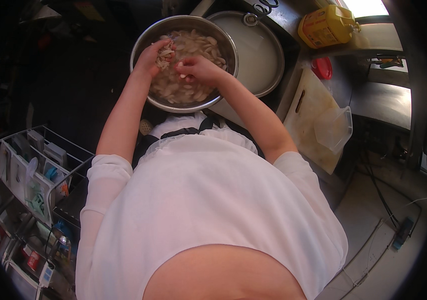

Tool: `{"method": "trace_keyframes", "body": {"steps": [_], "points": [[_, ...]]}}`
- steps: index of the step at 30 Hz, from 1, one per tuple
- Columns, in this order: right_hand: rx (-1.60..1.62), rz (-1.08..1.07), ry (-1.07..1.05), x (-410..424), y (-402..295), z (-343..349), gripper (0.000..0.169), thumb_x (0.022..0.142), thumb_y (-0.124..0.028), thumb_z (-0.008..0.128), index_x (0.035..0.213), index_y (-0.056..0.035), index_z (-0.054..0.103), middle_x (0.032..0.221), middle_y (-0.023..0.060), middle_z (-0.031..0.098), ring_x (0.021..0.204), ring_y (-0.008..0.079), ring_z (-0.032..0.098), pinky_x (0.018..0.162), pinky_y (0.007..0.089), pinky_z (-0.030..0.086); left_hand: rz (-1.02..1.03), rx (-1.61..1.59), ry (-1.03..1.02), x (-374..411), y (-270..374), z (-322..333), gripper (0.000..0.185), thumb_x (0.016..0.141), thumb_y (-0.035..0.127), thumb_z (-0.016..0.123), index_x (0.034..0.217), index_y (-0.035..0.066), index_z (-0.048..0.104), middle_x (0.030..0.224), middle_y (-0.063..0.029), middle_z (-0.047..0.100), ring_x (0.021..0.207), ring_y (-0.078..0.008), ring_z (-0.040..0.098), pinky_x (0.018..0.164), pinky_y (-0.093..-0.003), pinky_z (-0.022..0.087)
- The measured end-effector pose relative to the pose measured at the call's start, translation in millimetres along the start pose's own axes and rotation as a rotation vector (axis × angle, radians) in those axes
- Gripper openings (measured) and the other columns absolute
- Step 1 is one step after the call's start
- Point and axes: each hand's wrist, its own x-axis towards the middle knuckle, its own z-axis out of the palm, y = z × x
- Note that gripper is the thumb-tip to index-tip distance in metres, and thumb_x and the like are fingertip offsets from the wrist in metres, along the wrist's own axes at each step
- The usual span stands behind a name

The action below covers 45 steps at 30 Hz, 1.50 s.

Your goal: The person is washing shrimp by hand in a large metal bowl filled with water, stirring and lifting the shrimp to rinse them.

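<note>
A round stainless steel bowl [230,44] holds cloudy liquid with many pale, flat, oval pieces of food [176,92], too small to name surely. Over its left half my left hand [153,59] cups a small heap of pale, thin scraps [164,55]. My right hand [200,70] is above the middle of the bowl, just right of my left, with a whitish piece [181,65] pinched between thumb and fingers. Behind the bowl's right side is a second, wide round metal vessel [255,56] with whitish liquid.
A coiled hose [262,9] reaches the second vessel's rim. To the right lie a worn cutting board [303,112], a clear plastic container [335,129], a red bowl [322,68] and a yellow jug [326,27]. A wire rack [74,140] stands at left.
</note>
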Motion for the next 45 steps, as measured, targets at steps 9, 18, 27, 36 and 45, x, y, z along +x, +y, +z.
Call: {"method": "trace_keyframes", "body": {"steps": [9, 18, 27, 36, 45], "points": [[-1.059, -0.238, 0.601, -8.9, -1.3, 19.5, 0.019, 0.075, -0.022, 0.052, 0.09, -0.0127, 0.058, 0.081, 0.0179, 0.058, 0.076, 0.034, 0.057, 0.066, 0.0441, 0.045, 0.024, 0.013, -0.005, 1.2, -0.6, -3.8, 0.013, 0.08, 0.016, 0.054, 0.086, 0.005, 0.054, 0.075, -0.0059, 0.059, 0.06, -0.0147, 0.057, 0.047, -0.0229, 0.042], [-1.237, -0.258, 0.341, 2.2, 2.0, 15.7, 0.03, 0.071, -0.018, 0.054, 0.101, -0.0135, 0.053, 0.092, 0.0171, 0.054, 0.084, 0.0324, 0.056, 0.071, 0.041, 0.045, 0.019, -0.004, 0.03, 0.2, -0.7, -1.2, 0.014, 0.08, 0.016, 0.053, 0.088, 0.004, 0.054, 0.076, -0.0074, 0.059, 0.061, -0.0159, 0.057, 0.048, -0.0236, 0.044], [-0.632, -0.27, 0.508, 7.2, 0.9, -9.9, 0.032, 0.069, -0.012, 0.056, 0.101, -0.011, 0.059, 0.085, 0.0154, 0.061, 0.083, 0.0266, 0.058, 0.072, 0.0342, 0.045, 0.021, 0.011, 0.015, 2.8, -0.3, -5.1, 0.014, 0.08, 0.016, 0.055, 0.087, 0.004, 0.054, 0.075, -0.0071, 0.059, 0.059, -0.0158, 0.058, 0.048, -0.0234, 0.044], [-0.041, -0.131, 0.473, 12.6, -9.9, -16.7, 0.027, 0.079, -0.02, 0.055, 0.101, -0.0049, 0.057, 0.075, 0.0041, 0.06, 0.055, 0.0086, 0.054, 0.055, 0.0212, 0.043, 0.049, 0.205, 0.006, 0.6, -2.3, 0.9, 0.016, 0.078, 0.016, 0.057, 0.088, 0.002, 0.055, 0.073, -0.0068, 0.059, 0.061, -0.0144, 0.056, 0.052, -0.0241, 0.046], [-0.496, -0.538, 0.608, 13.9, -3.6, -7.1, 0.026, 0.074, -0.014, 0.058, 0.1, -0.0078, 0.055, 0.078, 0.0085, 0.06, 0.067, 0.0165, 0.057, 0.062, 0.0266, 0.045, 0.022, 0.55, -0.018, -11.0, -1.1, 15.6, 0.02, 0.077, 0.023, 0.061, 0.091, 0.009, 0.057, 0.077, -0.0015, 0.058, 0.065, -0.0106, 0.055, 0.058, -0.0239, 0.045]]}}
